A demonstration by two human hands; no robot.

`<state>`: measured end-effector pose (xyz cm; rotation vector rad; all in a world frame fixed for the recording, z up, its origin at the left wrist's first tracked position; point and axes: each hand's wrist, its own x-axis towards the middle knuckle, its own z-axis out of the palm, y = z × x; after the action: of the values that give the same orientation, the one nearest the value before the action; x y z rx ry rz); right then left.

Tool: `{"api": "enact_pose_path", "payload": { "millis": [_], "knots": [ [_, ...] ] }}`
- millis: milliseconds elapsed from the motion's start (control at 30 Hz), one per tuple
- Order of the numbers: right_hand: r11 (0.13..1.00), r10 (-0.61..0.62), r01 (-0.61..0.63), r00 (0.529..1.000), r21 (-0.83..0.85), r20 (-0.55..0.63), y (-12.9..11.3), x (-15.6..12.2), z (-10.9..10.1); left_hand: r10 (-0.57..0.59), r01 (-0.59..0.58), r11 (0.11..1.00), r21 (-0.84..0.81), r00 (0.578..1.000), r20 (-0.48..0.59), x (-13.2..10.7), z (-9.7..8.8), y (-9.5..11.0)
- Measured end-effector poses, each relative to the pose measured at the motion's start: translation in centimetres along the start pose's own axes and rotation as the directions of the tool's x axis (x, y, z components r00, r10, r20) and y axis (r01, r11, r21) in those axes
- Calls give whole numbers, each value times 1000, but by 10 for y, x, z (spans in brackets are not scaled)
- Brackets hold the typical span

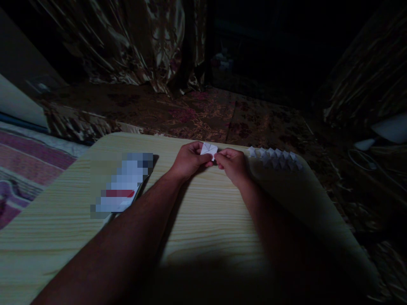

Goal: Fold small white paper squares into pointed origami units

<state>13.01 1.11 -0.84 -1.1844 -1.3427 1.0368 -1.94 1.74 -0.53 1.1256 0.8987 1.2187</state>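
A small folded white paper [208, 149] with crease lines is held over the far part of the wooden table. My left hand [188, 160] pinches its left and lower edge, the thumb lying across the front. At the paper's lower right corner, the fingertips of my right hand [233, 163] are closed on it. To the right of that hand, several small folded paper stars [277, 154] stand in rows near the table's far right corner. Parts of the fingers behind the paper are hidden.
The pale wood-grain table [203, 212] has rounded corners. A phone-like flat object [125, 182], blurred out, lies left of my left forearm. Beyond the table are a patterned cloth ledge [190, 112] and curtains [152, 42]. A striped bedspread [25, 165] is at left; the right side is dark.
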Motion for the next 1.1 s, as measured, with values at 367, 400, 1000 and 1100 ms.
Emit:
{"api": "enact_pose_path", "payload": {
  "millis": [367,400,1000,1100],
  "knots": [
    [998,-28,28,1000,-48,3,-2,-1,0,11,-12,1000,11,999,31,0,0,1],
    [998,-32,33,999,-54,8,-2,-1,-1,11,-12,1000,16,999,31,0,0,1],
    [993,-26,46,984,-109,177,1,4,-9,50,-64,989,134,993,106,-1,-2,0],
    [988,-44,66,987,-139,156,1,4,-8,72,-88,983,161,992,108,-2,-1,1]
  ]
}}
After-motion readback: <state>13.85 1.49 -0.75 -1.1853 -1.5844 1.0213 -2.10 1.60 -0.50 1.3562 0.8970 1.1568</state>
